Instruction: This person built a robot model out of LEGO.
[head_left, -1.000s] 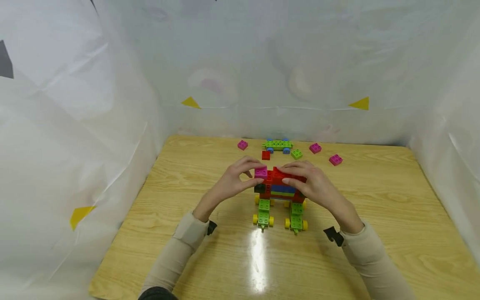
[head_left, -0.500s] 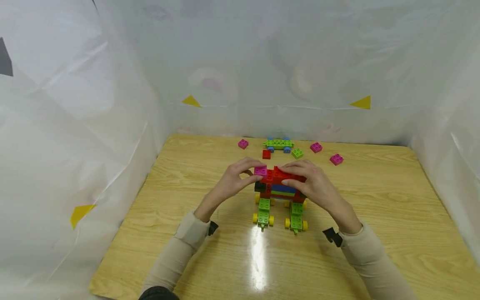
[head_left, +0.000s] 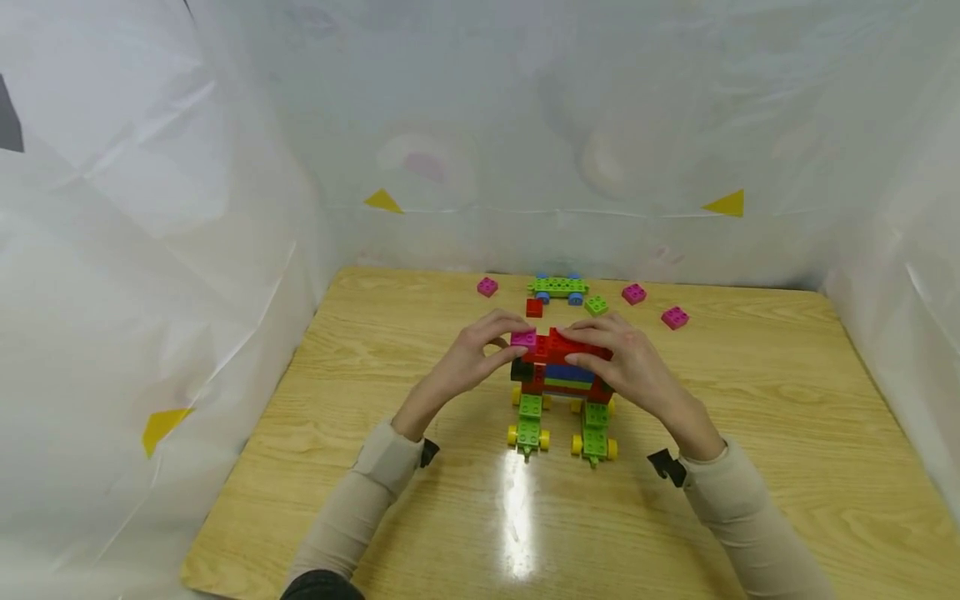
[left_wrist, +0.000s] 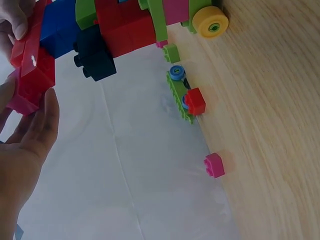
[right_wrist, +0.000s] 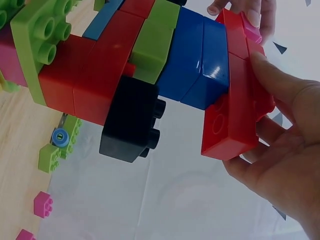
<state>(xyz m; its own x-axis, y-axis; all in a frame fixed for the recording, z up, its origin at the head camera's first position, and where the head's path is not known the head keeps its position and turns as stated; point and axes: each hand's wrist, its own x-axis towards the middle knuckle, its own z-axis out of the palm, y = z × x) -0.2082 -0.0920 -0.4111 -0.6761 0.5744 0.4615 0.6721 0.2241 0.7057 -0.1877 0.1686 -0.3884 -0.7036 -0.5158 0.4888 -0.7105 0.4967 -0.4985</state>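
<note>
A tall model of large toy bricks stands on the table, with a red top layer (head_left: 581, 347), blue bricks (right_wrist: 185, 55) beneath it and black bricks (right_wrist: 127, 117) jutting from its sides. Two green wheeled bases (head_left: 528, 433) with yellow wheels carry it. Between thumb and fingers, my left hand (head_left: 468, 354) pinches a pink brick (head_left: 522, 340) at the model's upper left corner. My right hand (head_left: 637, 367) grips the red bricks (right_wrist: 230, 130) at the upper right, its thumb on the near side. Fingers partly cover the top layer.
Behind the model lie a green car base (head_left: 557, 287) with blue wheels, a red brick (head_left: 534, 308), a green brick (head_left: 596, 306) and loose pink bricks (head_left: 487, 287), (head_left: 633, 293). A pale sheet (head_left: 525, 125) hangs along the wooden table's (head_left: 360, 350) back edge.
</note>
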